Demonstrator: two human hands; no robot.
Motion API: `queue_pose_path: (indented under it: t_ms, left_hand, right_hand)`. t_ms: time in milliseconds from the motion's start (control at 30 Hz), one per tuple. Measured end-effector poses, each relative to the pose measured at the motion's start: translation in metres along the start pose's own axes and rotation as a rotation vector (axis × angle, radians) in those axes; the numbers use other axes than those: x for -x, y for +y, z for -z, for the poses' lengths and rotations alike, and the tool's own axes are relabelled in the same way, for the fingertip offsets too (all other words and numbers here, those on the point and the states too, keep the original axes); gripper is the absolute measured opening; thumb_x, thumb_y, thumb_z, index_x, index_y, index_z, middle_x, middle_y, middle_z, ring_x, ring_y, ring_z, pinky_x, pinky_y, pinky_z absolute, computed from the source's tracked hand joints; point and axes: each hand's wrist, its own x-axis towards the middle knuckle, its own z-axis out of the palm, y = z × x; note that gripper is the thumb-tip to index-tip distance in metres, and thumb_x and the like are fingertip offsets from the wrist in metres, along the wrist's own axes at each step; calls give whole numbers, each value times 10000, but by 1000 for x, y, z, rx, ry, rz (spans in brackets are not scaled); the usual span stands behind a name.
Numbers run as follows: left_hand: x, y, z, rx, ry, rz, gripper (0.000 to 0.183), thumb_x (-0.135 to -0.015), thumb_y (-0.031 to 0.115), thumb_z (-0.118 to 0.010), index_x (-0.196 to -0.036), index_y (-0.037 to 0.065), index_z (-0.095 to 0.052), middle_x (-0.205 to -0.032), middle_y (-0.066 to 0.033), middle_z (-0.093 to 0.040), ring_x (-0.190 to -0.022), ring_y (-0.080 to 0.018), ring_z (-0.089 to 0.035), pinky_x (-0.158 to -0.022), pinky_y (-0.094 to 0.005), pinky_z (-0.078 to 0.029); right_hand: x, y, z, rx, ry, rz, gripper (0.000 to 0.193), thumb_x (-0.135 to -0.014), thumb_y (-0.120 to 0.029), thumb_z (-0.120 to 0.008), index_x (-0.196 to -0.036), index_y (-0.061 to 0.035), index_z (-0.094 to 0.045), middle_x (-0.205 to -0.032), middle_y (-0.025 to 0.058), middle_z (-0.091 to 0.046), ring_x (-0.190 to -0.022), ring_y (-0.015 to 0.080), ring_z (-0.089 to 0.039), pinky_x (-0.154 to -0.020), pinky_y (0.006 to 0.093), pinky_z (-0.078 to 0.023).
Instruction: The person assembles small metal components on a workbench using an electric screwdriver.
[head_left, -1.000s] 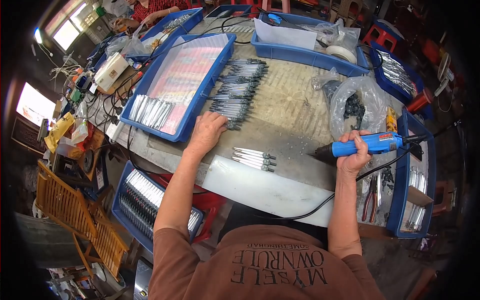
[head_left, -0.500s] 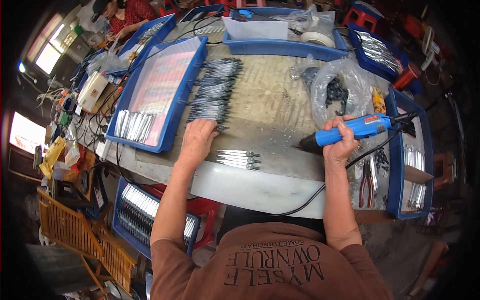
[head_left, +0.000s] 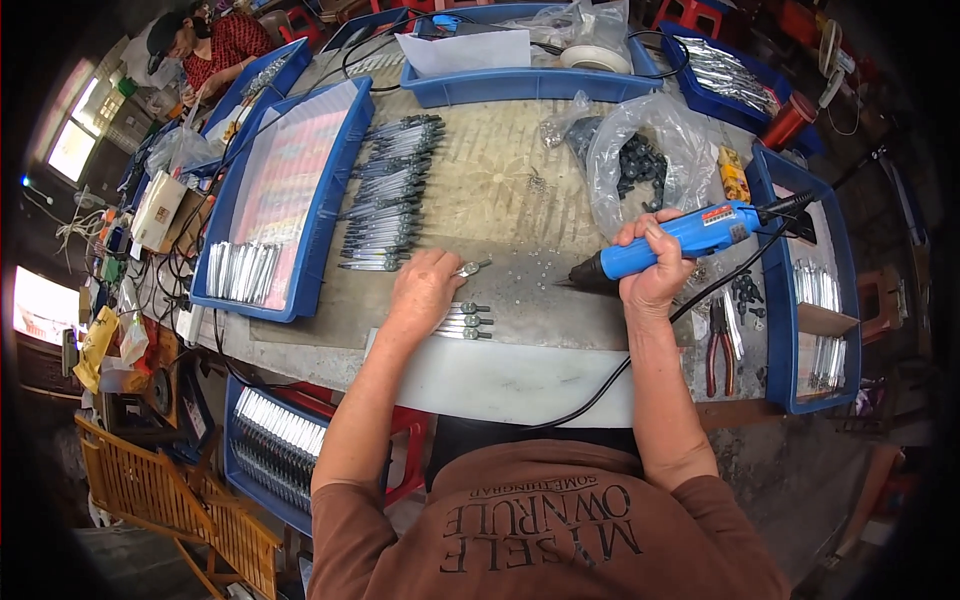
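While left hand [head_left: 425, 290] pinches one metal part [head_left: 470, 268] off the row, right hand [head_left: 652, 268] fist-grips blue electric screwdriver [head_left: 670, 243], tip parked down on the table [head_left: 520, 190], ready.

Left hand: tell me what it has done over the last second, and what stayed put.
The left hand drew back from the long row of grey metal parts toward the table's near edge and now rests on the small bunch of parts, its fingers holding one part. The right hand keeps its grip on the blue electric screwdriver, tip pointing left.
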Motion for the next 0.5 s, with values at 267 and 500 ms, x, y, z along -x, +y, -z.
queue_pose_path:
  t_ms: [267,500]
  left_hand:
    - [1,-2,-6,-108,20,-59,144,-711,83,-601,-836,37,-544,-814,-111,-534,-799,-288,-514,-705,-389,-432]
    - [-3,6,0,-210,-125,-58,118,-753,71,-541,-859,30,-508,-847,-128,-516,-822,-305,-520,-693,-392,-452]
  right_hand:
    - [0,-2,-5,-77,46,-23,296,-653,-36,-563,-924,-3,-449,-689,88,-493,-520,195,-507,-536,325,-450]
    - [0,-2,-3,-88,36,-23,288,-655,-30,-560,-920,-4,-450,-690,88,-493,-521,198,-509,-535,329,-452]
